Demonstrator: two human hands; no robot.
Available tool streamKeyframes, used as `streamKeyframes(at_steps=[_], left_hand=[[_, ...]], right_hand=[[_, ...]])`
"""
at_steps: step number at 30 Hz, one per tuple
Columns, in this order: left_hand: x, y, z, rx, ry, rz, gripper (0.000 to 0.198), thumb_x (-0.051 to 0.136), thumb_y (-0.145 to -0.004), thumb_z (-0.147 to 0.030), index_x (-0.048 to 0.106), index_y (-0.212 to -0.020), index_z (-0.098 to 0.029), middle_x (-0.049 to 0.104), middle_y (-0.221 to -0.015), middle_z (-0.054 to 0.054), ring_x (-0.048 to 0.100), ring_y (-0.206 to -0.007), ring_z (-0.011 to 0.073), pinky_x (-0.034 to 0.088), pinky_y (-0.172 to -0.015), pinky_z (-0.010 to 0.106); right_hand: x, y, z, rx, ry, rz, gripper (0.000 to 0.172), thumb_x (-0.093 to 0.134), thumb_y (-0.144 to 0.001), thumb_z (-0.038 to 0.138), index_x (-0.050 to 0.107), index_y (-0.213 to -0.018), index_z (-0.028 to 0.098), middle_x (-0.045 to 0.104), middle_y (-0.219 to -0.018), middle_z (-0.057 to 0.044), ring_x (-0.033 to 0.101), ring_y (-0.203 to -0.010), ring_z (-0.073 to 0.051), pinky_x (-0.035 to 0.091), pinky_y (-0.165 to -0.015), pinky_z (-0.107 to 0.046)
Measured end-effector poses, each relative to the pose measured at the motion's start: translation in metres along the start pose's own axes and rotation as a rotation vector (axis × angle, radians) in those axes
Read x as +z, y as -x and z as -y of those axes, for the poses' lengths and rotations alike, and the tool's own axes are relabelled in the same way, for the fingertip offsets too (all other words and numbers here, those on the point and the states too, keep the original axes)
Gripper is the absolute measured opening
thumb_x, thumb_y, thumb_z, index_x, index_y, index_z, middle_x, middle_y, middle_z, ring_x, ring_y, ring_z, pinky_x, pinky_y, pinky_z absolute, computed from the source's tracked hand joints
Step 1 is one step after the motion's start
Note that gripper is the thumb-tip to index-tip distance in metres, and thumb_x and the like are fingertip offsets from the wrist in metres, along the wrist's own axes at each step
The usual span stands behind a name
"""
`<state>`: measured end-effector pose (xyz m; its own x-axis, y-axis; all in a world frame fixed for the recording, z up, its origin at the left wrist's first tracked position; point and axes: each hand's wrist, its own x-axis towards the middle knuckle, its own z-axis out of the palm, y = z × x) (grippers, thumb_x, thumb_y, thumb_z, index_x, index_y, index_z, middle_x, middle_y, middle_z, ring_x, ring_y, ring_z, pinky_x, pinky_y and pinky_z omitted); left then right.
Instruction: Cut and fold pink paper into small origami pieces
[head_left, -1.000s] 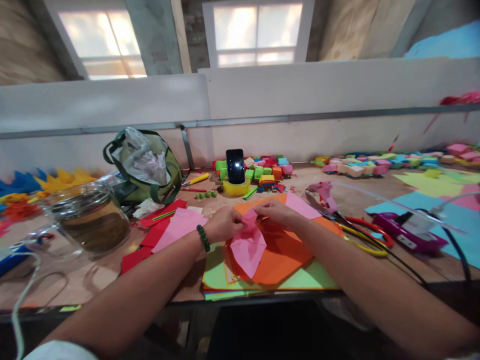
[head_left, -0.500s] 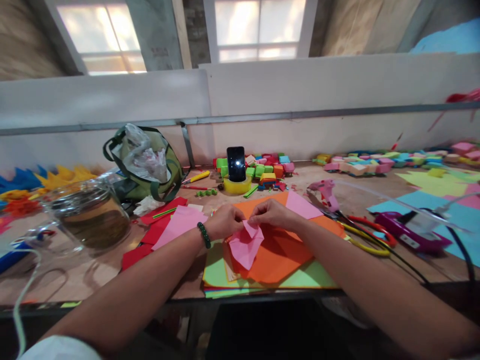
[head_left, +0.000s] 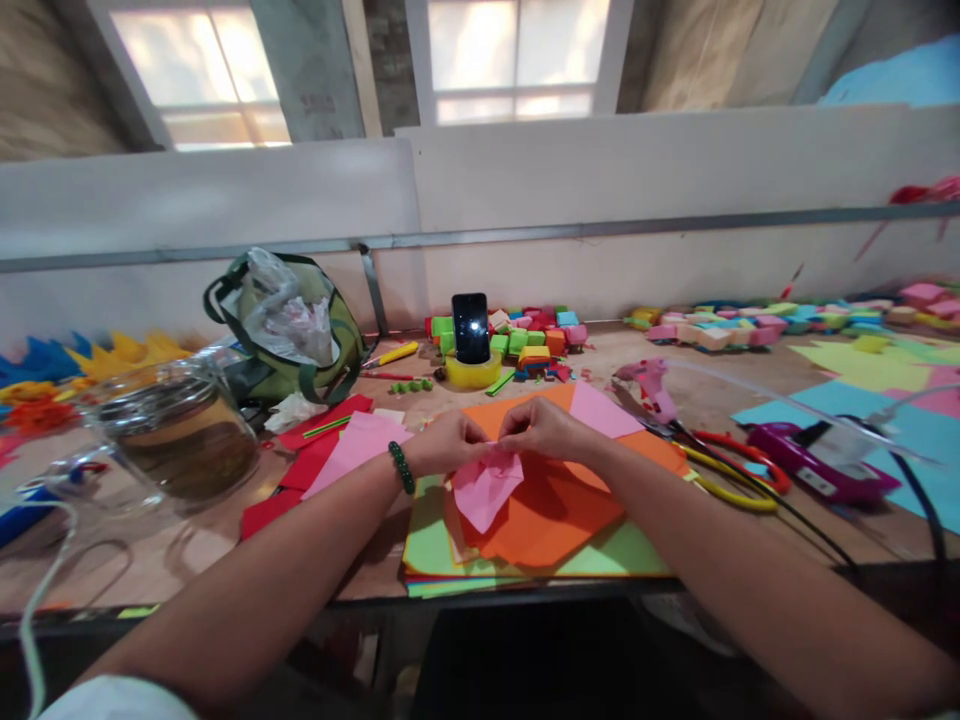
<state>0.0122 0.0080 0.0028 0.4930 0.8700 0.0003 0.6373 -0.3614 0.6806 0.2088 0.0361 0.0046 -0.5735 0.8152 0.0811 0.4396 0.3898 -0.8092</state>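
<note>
Between my two hands is a creased piece of pink paper (head_left: 486, 494), partly folded, its pointed lower end hanging toward me. My left hand (head_left: 444, 442), with a dark green bead bracelet on the wrist, pinches its upper left edge. Close beside it, my right hand (head_left: 541, 430) pinches the upper right edge, fingertips nearly meeting the left ones. Under the hands lies orange paper (head_left: 570, 515) on top of a stack of light green sheets (head_left: 630, 552). The fingers hide the top fold.
Left: a glass jar (head_left: 191, 440), red paper (head_left: 289, 480) and a green bag (head_left: 337, 330). Behind the hands, a phone (head_left: 471, 328) leans on a yellow tape roll (head_left: 472, 370). Right: scissors (head_left: 735, 490), a pink glue gun (head_left: 654, 388) and a purple power strip (head_left: 825, 465).
The pink paper's upper flap has folded down and its lower point has shifted slightly up and left. Both hands keep their pinch in nearly the same place.
</note>
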Motion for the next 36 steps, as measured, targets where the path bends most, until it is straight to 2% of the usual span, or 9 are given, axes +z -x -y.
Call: streamKeyframes(at_steps=[3,6,14,20,24,25,29,32,36], left_hand=[[0.004,-0.001,0.001,0.034,-0.039,-0.037,0.03,0.05,-0.076,-0.032,0.068,-0.065,-0.012,0.058,-0.056,0.001,0.045,-0.051,0.009,0.029,-0.046,0.018],[0.007,-0.001,0.0,0.057,-0.082,-0.083,0.028,0.05,-0.076,-0.027,0.063,-0.057,-0.012,0.051,-0.051,-0.001,0.039,-0.05,0.0076,0.025,-0.047,0.019],[0.011,0.0,-0.001,0.044,-0.131,-0.151,0.026,0.049,-0.073,-0.021,0.059,-0.051,-0.012,0.043,-0.045,-0.003,0.037,-0.047,0.0073,0.023,-0.046,0.021],[0.013,0.001,0.0,0.045,-0.135,-0.214,0.025,0.051,-0.073,-0.021,0.064,-0.054,-0.012,0.049,-0.044,-0.003,0.041,-0.047,0.0079,0.025,-0.047,0.021],[0.011,0.003,-0.003,0.061,-0.138,-0.299,0.021,0.056,-0.073,-0.021,0.07,-0.06,-0.013,0.058,-0.051,-0.001,0.047,-0.051,0.0095,0.029,-0.049,0.021],[0.009,0.003,-0.005,0.067,-0.138,-0.332,0.02,0.057,-0.073,-0.021,0.071,-0.062,-0.013,0.061,-0.054,0.0,0.05,-0.053,0.0103,0.031,-0.05,0.021],[0.004,0.002,-0.009,0.15,-0.09,-0.518,0.021,0.055,-0.08,-0.019,0.075,-0.076,-0.016,0.072,-0.081,0.005,0.062,-0.075,0.0146,0.044,-0.066,0.022],[0.001,0.001,-0.008,0.295,0.016,-0.696,0.021,0.055,-0.083,-0.02,0.075,-0.087,-0.016,0.073,-0.091,0.007,0.065,-0.086,0.0163,0.049,-0.078,0.025],[0.0,0.003,-0.007,0.441,0.005,-0.825,0.021,0.057,-0.082,-0.017,0.074,-0.092,-0.017,0.072,-0.093,0.007,0.066,-0.089,0.0169,0.052,-0.082,0.028]], right_hand=[[0.001,0.001,0.0,-0.045,0.056,-0.011,0.019,0.069,-0.064,0.032,0.072,-0.066,0.013,0.064,-0.057,-0.001,0.05,-0.054,-0.011,0.035,-0.049,-0.022],[0.003,0.003,0.001,-0.088,0.122,-0.034,0.018,0.067,-0.067,0.03,0.074,-0.072,0.013,0.068,-0.063,-0.002,0.055,-0.059,-0.013,0.039,-0.054,-0.023],[0.007,0.006,0.005,-0.16,0.369,-0.137,0.011,0.064,-0.072,0.017,0.073,-0.074,0.02,0.07,-0.07,-0.001,0.058,-0.065,-0.014,0.039,-0.059,-0.024],[0.01,0.013,0.017,-0.277,0.471,-0.183,0.012,0.063,-0.074,0.01,0.07,-0.07,0.018,0.067,-0.073,-0.003,0.058,-0.072,-0.015,0.04,-0.067,-0.026],[0.012,0.014,0.02,-0.329,0.475,-0.211,0.007,0.063,-0.078,0.016,0.069,-0.075,0.018,0.066,-0.079,-0.005,0.059,-0.08,-0.017,0.043,-0.073,-0.028],[0.012,0.014,0.02,-0.331,0.448,-0.231,0.005,0.065,-0.078,0.019,0.069,-0.081,0.018,0.066,-0.083,-0.005,0.059,-0.08,-0.017,0.044,-0.073,-0.029],[0.006,0.014,0.024,-0.308,0.029,-0.467,0.036,0.06,-0.082,0.039,0.057,-0.112,0.02,0.062,-0.095,-0.005,0.059,-0.077,-0.015,0.048,-0.068,-0.028],[-0.001,0.016,0.027,-0.288,-0.237,-0.627,0.032,0.042,-0.091,0.046,0.055,-0.106,0.02,0.059,-0.089,-0.004,0.058,-0.075,-0.014,0.049,-0.07,-0.027],[0.0,0.018,0.026,-0.376,-0.201,-0.597,0.023,0.052,-0.087,0.041,0.054,-0.096,0.02,0.058,-0.091,-0.004,0.058,-0.077,-0.014,0.05,-0.073,-0.029]])
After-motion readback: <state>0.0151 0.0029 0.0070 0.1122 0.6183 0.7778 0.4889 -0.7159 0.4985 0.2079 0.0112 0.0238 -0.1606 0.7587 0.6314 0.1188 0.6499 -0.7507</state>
